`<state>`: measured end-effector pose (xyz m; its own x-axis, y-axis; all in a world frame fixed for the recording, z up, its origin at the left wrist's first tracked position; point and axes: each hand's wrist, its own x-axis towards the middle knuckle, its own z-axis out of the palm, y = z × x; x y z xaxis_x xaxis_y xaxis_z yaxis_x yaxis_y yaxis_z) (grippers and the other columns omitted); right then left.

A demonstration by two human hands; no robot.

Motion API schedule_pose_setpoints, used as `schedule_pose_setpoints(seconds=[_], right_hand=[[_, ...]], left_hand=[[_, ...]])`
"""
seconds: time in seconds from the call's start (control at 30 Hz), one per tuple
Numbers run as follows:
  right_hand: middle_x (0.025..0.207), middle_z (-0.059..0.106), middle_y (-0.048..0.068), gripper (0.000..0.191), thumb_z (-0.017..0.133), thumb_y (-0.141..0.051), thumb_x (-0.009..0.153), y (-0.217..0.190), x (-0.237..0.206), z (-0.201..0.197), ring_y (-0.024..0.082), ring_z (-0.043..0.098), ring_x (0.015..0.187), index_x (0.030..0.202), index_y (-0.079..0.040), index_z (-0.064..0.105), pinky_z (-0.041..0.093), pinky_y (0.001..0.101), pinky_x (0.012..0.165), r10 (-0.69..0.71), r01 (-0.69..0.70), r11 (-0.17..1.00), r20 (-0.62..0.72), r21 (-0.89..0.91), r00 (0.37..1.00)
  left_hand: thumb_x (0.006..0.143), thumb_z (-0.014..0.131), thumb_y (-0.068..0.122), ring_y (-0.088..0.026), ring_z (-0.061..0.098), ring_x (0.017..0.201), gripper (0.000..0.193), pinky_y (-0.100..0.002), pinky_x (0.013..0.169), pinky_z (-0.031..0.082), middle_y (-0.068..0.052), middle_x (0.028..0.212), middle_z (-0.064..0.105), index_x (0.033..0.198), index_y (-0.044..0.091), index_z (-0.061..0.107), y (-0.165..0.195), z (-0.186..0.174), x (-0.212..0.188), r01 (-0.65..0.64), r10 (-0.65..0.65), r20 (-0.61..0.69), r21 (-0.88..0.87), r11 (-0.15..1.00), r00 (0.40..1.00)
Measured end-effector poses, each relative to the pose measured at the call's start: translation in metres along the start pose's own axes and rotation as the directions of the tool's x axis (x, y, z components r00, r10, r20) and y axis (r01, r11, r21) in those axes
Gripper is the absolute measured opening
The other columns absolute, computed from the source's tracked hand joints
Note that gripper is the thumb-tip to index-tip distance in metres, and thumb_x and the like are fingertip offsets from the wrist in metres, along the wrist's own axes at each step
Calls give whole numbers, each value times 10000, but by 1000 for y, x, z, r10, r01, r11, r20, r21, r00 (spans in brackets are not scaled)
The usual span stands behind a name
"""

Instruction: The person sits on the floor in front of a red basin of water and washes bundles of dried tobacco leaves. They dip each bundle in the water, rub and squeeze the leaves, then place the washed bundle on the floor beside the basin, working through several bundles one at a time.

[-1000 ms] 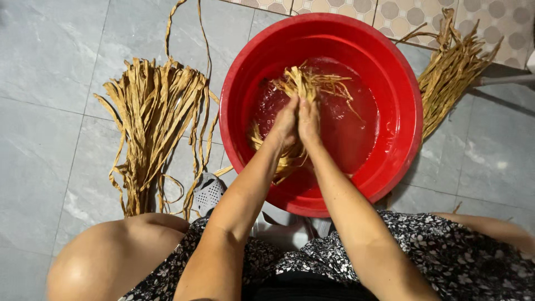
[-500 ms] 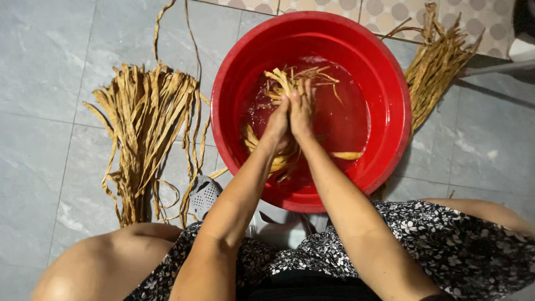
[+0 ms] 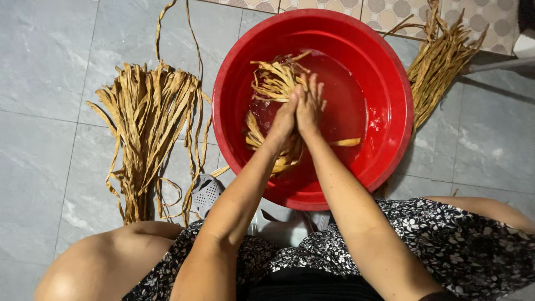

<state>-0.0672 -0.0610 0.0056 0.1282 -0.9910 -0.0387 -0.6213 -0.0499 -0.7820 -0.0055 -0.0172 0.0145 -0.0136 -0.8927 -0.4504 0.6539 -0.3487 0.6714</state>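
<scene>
over red basin (image 3: 390, 72), hands (image 3: 298, 114) rub fibres (image 3: 273, 81).

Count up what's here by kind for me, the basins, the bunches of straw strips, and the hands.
Red basin: 1
Bunches of tan straw strips: 3, one on the floor at left, one at upper right, one in the basin
Hands: 2, left hand and right hand, pressed together
Total: 6

Single head-worn view, looking steeply down, close over red basin (image 3: 390, 72) on grey tiled floor (image 3: 44, 67)
</scene>
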Motion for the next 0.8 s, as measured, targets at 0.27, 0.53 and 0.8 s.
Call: schedule_pose_setpoints(seconds=[0.27, 0.53, 0.8], right_hand=[[1381, 372, 303, 836, 364, -689, 1080, 40, 25, -52, 427, 297, 1191, 1538, 2, 482, 215, 565, 926, 297, -605, 600, 557, 523, 776], [1061, 773, 132, 431, 706, -204, 951, 51, 23, -80, 118, 693, 756, 1348, -49, 640, 574, 226, 649, 70, -639, 497, 707, 587, 704], [772, 631, 94, 184, 612, -132, 1024, 6, -9, -4, 198, 570, 613, 934, 13, 679, 463, 284, 495, 89, -164, 902, 200, 400, 976]], left_hand=[[1101, 357, 557, -350, 560, 664, 724, -527, 584, 483, -217, 824, 645, 1044, -103, 649, 5, 13, -10, 14, 122, -228, 516, 856, 966], [971, 476, 571, -298, 709, 985, 628, -455, 919, 525, -202, 1075, 752, 1231, 35, 677, -50, 13, -38, 4, -219, 145, 825, 565, 965], [964, 355, 791, -257, 643, 1062, 848, -491, 925, 569, -142, 1234, 588, 1410, 82, 490, 8, -44, 19, 134, -127, 57, -139, 981, 990]])
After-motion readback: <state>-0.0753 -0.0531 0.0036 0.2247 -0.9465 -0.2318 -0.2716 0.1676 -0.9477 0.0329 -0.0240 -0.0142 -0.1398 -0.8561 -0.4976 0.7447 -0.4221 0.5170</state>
